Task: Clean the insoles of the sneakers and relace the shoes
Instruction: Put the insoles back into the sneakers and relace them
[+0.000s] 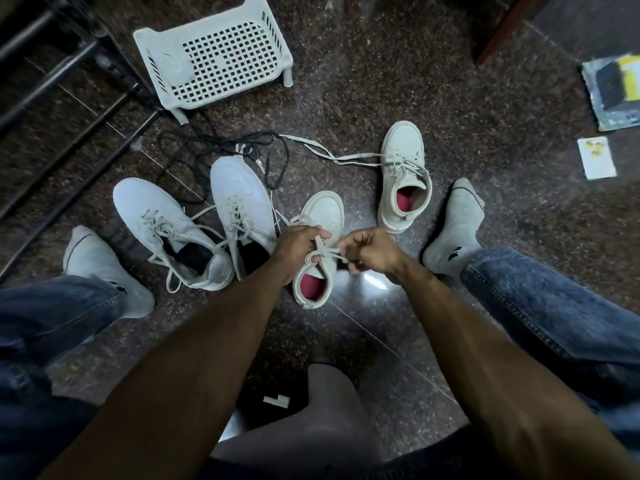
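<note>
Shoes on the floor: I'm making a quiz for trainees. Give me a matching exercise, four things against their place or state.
Things:
1. sneaker with red insole
2. second red-insole sneaker
3. black lace
4. white basket

States:
A. lies loose on the floor
B. stands apart, laces trailing left
C. tipped on its side
D. laces gripped by the left hand and right hand

Pairs: 1-D, 2-B, 3-A, 4-C

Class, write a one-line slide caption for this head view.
Both hands, left hand and right hand, pinch the lace over a red-insoled sneaker on the floor, three more sneakers nearby.
</note>
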Action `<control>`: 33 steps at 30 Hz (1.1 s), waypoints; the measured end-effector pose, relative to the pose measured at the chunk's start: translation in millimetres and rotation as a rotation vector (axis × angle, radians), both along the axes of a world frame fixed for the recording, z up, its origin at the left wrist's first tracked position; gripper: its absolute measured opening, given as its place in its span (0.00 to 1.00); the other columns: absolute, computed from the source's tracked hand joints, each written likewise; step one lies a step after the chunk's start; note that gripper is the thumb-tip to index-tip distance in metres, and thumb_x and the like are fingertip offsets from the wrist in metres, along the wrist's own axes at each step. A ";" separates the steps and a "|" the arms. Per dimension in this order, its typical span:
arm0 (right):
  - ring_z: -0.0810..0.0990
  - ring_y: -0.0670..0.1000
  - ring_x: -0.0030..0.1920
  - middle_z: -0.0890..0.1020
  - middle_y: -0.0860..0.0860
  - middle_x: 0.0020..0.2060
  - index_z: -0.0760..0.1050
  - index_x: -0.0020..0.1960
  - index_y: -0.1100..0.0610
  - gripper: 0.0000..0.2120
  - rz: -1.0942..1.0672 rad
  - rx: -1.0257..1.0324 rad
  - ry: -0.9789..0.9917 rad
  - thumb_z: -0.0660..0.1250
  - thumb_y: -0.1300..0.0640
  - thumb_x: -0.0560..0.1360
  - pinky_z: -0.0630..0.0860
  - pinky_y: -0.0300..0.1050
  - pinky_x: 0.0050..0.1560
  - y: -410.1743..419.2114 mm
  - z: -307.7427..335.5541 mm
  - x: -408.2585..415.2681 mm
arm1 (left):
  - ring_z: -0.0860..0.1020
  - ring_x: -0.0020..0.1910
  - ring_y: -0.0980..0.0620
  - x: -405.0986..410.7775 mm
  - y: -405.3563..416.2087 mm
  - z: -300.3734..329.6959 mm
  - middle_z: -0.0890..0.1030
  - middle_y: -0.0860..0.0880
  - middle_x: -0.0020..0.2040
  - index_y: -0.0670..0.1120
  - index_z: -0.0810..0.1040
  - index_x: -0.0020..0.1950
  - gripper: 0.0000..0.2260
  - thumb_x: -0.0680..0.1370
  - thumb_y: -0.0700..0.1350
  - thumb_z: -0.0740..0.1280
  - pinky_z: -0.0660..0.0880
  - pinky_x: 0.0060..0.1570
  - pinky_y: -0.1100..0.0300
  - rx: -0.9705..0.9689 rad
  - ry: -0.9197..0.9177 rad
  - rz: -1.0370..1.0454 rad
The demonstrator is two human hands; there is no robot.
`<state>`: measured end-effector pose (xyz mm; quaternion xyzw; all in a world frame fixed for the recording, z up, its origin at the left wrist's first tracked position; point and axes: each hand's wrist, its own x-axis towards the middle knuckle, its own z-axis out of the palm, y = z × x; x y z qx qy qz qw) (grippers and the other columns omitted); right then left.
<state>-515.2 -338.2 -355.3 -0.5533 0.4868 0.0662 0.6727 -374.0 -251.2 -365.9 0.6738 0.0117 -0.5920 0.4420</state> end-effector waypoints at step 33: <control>0.74 0.48 0.27 0.78 0.55 0.30 0.76 0.38 0.60 0.08 -0.127 0.191 0.258 0.66 0.64 0.76 0.70 0.40 0.31 31.0 9.0 34.6 | 0.63 0.73 0.52 21.2 36.6 13.8 0.76 0.57 0.66 0.51 0.83 0.57 0.14 0.74 0.46 0.66 0.59 0.67 0.51 -0.341 -1.238 -1.328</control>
